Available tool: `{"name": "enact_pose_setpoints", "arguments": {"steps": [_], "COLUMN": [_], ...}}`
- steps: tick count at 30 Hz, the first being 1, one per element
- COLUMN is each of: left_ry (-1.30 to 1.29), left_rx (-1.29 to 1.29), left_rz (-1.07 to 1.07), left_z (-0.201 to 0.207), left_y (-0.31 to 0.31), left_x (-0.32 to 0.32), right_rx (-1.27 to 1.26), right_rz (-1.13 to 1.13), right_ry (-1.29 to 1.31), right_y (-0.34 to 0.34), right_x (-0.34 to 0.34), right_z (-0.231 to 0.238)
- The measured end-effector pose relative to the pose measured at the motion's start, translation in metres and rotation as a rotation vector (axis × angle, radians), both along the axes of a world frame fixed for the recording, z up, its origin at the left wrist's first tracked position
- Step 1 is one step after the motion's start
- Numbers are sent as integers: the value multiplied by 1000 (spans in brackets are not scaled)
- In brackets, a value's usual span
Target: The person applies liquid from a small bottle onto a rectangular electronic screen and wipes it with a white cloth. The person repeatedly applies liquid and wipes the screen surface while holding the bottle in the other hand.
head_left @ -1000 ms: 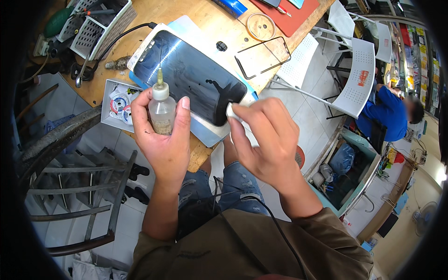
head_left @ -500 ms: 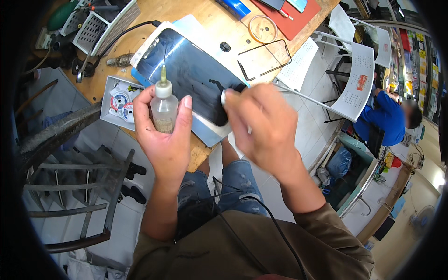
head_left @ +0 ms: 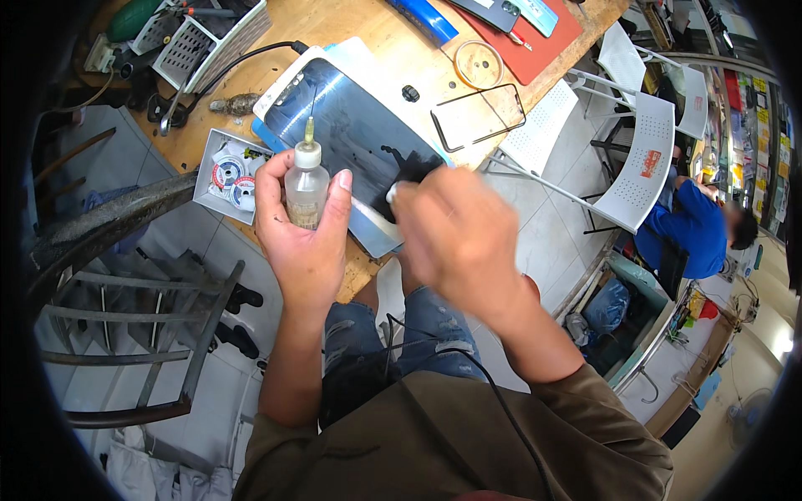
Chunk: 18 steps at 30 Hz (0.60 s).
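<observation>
Gripping, with the closed left hand (head_left: 302,255), a translucent cylindrical plastic bottle (head_left: 307,196) with a white collar and a yellow-green needle base (head_left: 309,131); held upright, needle pointing up, at the near edge of a glossy dark rectangular glass panel (head_left: 342,117) with a pale rim. Pinching, in the fingertips of the right hand (head_left: 459,230), a small white pad (head_left: 391,194); positioned at the panel's near right corner, beside a smeared black patch (head_left: 409,171). Blurred at the right hand; not possible to tell whether pressed to the glass or just above. For the panel: laid flat on a bluish plate (head_left: 376,238), on the wooden surface (head_left: 351,21), ahead of both hands.

To the left of the panel: a white open box (head_left: 219,207) with round spools (head_left: 227,173) inside. Beyond the panel's right side: a thin black rectangular frame (head_left: 441,135), an amber ring (head_left: 461,81) and a red-brown mat (head_left: 535,58) with a dark phone (head_left: 489,10) on top.
</observation>
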<state>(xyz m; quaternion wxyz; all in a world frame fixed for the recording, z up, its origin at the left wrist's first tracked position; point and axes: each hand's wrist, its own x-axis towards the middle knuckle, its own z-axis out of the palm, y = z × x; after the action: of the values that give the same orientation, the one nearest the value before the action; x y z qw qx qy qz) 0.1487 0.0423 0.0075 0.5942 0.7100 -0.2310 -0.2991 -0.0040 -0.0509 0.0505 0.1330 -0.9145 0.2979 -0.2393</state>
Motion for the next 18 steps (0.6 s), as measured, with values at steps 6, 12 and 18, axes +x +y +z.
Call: {"name": "enact_pose_setpoints", "arguments": {"steps": [6, 12, 18], "left_ry": [33, 30, 49], "left_rx": [-10, -7, -6], "left_rz": [-5, 3, 5], "left_z": [-1, 0, 0], "left_y": [0, -1, 1], "left_x": [-1, 0, 1], "right_rx": [21, 9, -8], "right_rz": [30, -2, -47], "right_ry": [34, 13, 30], "right_y": [17, 1, -12], "right_x": [1, 0, 0], "right_z": [2, 1, 2]}}
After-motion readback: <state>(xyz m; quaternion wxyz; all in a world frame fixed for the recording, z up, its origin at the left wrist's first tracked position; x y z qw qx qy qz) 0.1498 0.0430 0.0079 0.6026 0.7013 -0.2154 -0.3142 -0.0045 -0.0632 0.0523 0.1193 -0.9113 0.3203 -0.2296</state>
